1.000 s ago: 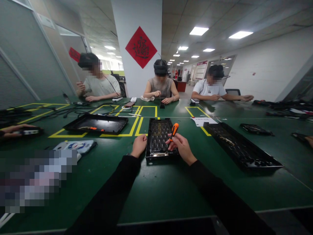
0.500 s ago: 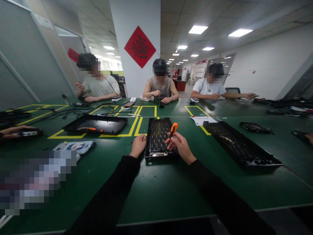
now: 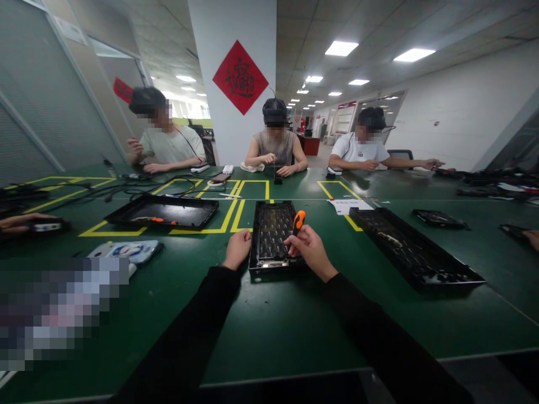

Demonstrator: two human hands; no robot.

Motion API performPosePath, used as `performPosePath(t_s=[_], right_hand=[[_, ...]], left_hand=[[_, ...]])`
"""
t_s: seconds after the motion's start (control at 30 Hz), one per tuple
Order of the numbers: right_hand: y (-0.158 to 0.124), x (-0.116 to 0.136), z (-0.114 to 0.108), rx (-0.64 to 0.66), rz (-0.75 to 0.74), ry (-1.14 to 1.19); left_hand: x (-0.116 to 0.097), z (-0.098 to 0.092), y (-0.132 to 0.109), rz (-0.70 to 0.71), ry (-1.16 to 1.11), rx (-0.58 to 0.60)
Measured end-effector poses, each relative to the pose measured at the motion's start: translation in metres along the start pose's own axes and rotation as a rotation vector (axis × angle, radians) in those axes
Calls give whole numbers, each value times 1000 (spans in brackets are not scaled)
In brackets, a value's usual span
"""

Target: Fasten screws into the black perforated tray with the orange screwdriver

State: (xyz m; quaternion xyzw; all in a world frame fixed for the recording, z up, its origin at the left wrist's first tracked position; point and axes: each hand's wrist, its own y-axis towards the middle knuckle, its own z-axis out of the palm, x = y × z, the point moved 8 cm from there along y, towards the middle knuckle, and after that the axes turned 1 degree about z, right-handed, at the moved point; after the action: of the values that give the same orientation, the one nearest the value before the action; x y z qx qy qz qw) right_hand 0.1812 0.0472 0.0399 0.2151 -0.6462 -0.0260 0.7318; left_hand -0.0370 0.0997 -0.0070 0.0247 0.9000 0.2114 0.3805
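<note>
In front of me on the table lies a shallow black tray-like case (image 3: 273, 224), with rows of slots or small parts across its inside. A metallic strip (image 3: 273, 264) runs along its near end. My right hand (image 3: 314, 249) is over the near right corner, with fingers closed round an orange and black screwdriver (image 3: 299, 220). The handle points up; the tip is hidden by the hand and case. Curled into a fist, my left hand (image 3: 238, 249) rests against the case's left wall, and nothing shows in it.
A wider black tray (image 3: 162, 213) with orange-handled tools is at left; a long black case (image 3: 412, 247) lies at right. A phone-like item in a printed case (image 3: 124, 251), cables (image 3: 122, 188) and a paper sheet (image 3: 351, 206) are around. Three people sit opposite; other hands show at both sides.
The fingers of my right hand have curled in closer on the screwdriver, whose handle stands slightly more upright. My left hand stays by the case. The view has shifted slightly.
</note>
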Motion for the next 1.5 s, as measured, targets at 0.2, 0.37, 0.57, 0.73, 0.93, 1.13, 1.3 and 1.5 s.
performPosePath(t_s=[0.2, 0.37, 0.57, 0.73, 0.93, 1.13, 1.3, 1.5], right_hand=[[2, 2, 0, 38, -12, -52], [2, 2, 7, 75, 10, -77], [4, -1, 4, 13, 8, -51], [4, 1, 7, 87, 7, -1], [2, 3, 9, 98, -20, -32], [3, -5, 4, 38, 35, 5], [4, -4, 2, 36, 22, 15], [3, -2, 4, 81, 29, 2]], left_hand=[[-1, -1, 1, 31, 0, -21], [2, 0, 1, 10, 6, -14], [4, 0, 1, 4, -4, -20], [3, 1, 2, 18, 23, -15], [2, 1, 2, 23, 43, -7], [3, 1, 3, 14, 53, -6], [3, 2, 2, 18, 40, -8], [4, 3, 1, 37, 21, -13]])
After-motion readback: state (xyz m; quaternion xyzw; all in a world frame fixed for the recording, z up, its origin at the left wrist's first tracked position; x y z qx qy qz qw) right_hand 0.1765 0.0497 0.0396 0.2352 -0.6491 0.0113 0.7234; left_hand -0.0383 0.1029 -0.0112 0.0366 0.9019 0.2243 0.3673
